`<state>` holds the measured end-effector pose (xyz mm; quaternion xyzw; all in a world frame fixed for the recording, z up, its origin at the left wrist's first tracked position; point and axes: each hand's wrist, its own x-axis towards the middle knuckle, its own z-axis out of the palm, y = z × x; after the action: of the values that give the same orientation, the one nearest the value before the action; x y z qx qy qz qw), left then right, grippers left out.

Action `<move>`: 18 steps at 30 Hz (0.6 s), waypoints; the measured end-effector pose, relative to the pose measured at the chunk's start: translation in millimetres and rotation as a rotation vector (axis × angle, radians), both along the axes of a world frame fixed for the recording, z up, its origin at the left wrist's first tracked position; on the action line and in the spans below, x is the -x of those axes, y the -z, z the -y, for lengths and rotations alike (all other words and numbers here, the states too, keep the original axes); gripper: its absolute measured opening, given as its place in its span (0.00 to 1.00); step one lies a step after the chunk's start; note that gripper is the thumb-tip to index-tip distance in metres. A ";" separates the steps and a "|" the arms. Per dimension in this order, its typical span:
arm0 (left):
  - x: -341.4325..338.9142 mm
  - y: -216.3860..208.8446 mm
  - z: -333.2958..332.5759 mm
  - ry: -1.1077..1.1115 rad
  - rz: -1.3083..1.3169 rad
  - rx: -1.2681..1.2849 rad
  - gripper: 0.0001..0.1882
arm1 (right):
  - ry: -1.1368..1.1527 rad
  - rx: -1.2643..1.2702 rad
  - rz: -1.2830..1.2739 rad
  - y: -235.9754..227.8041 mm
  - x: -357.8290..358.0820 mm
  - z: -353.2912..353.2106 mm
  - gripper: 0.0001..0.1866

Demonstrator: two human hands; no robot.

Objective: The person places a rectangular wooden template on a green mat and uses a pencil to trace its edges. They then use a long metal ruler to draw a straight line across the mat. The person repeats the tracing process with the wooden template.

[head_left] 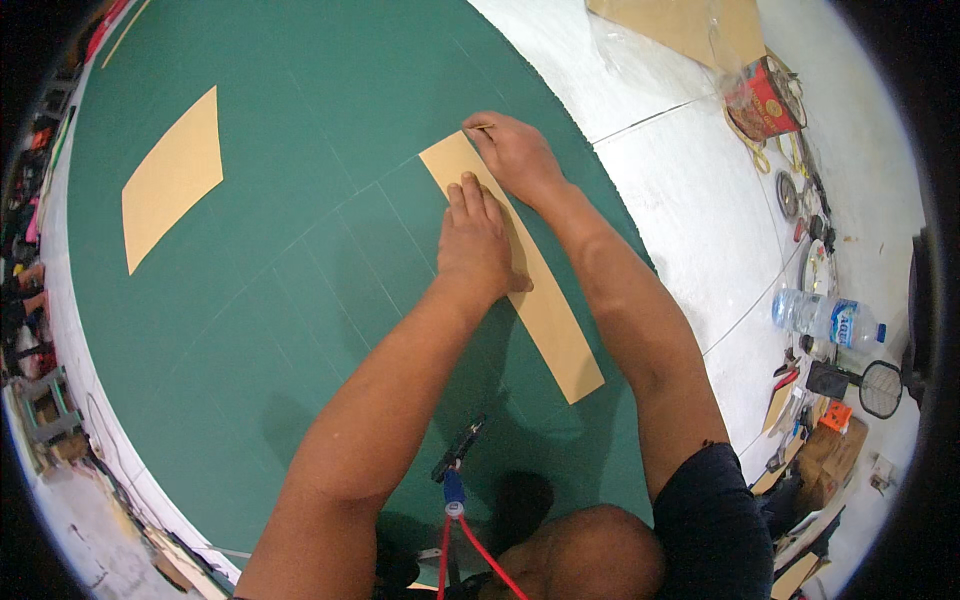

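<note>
A long tan card strip (548, 305) lies slanted on a wide green cloth (300, 330). My left hand (474, 235) presses on the strip from its left side, fingers stretched out and thumb spread towards me. At the strip's far end, my right hand (517, 155) is closed in a pinch beside the top right corner. A short thin stick (484, 127) pokes out between its fingertips; its kind is too small to tell. Faint pale lines cross the cloth left of the strip.
Another tan card piece (175, 185) lies at the left. White floor tiles (690, 190) border the cloth. Along the right wall stand a red tin (765, 103), a water bottle (828, 319) and loose tools. Near my knee hangs a red cord (480, 550) with a dark clip.
</note>
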<state>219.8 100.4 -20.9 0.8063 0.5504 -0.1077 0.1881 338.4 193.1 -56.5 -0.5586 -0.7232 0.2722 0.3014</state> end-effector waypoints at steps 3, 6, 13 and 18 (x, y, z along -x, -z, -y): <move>-2.8 -1.9 0.0 -0.013 0.008 0.013 0.74 | -0.039 -0.059 0.075 1.9 -5.9 1.3 0.14; -1.0 -2.1 0.5 -0.019 0.036 0.011 0.74 | -0.113 -0.148 0.157 8.7 -19.5 20.3 0.13; 0.8 0.5 2.1 -0.048 0.009 0.022 0.75 | -0.206 -0.073 0.244 1.1 -65.8 129.0 0.12; -0.2 5.6 0.2 -0.041 0.041 0.004 0.74 | -0.180 -0.214 0.192 -0.7 -65.9 129.4 0.12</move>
<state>220.0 100.2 -26.6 0.7964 0.5627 -0.0884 0.2030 404.4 63.7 -55.8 -0.4798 -0.8206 0.1652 0.2631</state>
